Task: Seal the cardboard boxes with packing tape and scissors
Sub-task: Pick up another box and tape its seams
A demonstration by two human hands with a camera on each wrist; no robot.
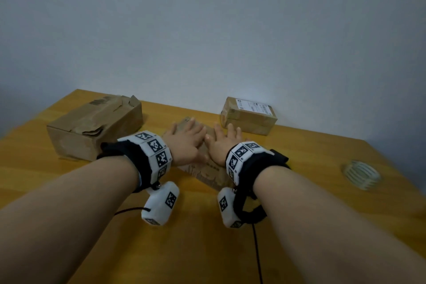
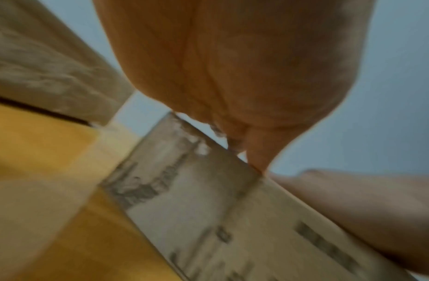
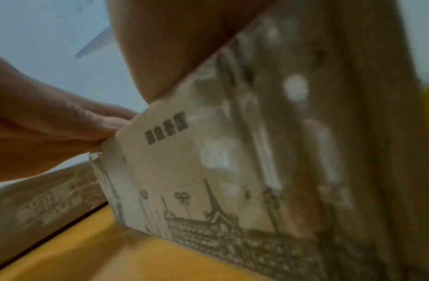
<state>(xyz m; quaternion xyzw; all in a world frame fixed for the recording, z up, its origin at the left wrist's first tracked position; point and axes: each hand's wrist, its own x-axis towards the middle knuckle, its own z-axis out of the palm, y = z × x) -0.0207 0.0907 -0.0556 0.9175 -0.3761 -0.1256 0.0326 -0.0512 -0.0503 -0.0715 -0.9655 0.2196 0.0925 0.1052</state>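
Observation:
A low printed cardboard box [image 1: 204, 174] lies in the middle of the yellow table [image 1: 69, 191]. My left hand [image 1: 186, 137] and right hand [image 1: 224, 139] lie flat on its top, side by side, fingers straight and pressing down. The wrist views show the printed side of the box [image 2: 196, 209] [image 3: 208, 171] under my palms, with clear tape along an edge. A roll of clear packing tape [image 1: 360, 174] lies on the table at the right, apart from both hands. No scissors are in view.
A larger worn cardboard box [image 1: 92, 127] stands left of my hands. A small box with a white label [image 1: 249, 114] stands at the back right by the wall. Black cables hang from my wrist cameras over the near table.

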